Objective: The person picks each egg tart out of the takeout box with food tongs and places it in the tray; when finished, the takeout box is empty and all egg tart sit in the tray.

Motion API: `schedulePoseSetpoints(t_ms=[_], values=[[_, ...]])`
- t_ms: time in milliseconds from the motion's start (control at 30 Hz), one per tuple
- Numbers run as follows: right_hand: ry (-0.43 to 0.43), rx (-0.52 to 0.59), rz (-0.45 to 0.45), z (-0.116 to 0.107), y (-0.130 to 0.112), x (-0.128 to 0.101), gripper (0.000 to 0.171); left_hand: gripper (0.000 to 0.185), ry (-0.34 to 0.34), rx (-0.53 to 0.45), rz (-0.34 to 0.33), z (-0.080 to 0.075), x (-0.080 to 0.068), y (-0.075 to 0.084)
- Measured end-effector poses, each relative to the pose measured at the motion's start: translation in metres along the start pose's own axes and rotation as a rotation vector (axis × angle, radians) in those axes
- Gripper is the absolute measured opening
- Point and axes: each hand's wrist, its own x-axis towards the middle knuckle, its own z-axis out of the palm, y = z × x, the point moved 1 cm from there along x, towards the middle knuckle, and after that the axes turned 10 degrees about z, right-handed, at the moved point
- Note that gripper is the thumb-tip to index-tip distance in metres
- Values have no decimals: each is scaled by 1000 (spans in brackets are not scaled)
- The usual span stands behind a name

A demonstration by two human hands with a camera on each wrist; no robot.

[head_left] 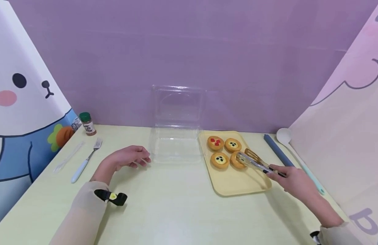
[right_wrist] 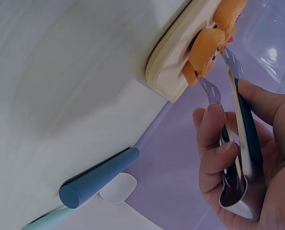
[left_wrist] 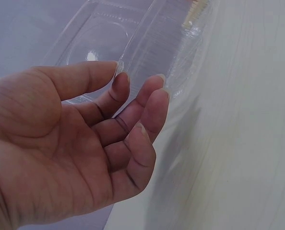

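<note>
In the head view my right hand (head_left: 294,182) grips metal tongs (head_left: 253,161) with slotted ends and dark handles. Their tips are at the front-right egg tart (head_left: 236,160), one of several on a cream tray (head_left: 237,185). The right wrist view shows the tong ends (right_wrist: 210,90) apart, next to an orange-brown tart (right_wrist: 205,52); whether they squeeze it I cannot tell. My left hand (head_left: 129,157) hovers with loosely bent fingers beside a clear hinged plastic box (head_left: 176,144), its lid raised. Thumb and index tips come close together near the box (left_wrist: 166,43); contact is unclear.
A green-capped spice jar (head_left: 87,124), a fork (head_left: 86,161) and a wrapped clear plastic item (head_left: 69,156) are on the left. Right of the tray lie a blue rolling-pin-like rod (head_left: 279,149) and a white spoon with a mint handle (head_left: 299,158). A purple backdrop (head_left: 189,51) rises behind.
</note>
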Motion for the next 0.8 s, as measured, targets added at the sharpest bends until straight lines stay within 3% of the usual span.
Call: schedulePoseSetpoints(t_ms=[467, 800], values=[[5, 45, 21, -8, 2, 6, 69, 32, -3, 6, 2, -1, 2, 3], [43, 52, 50, -19, 18, 35, 71, 33, -7, 6, -4, -1, 2, 3]])
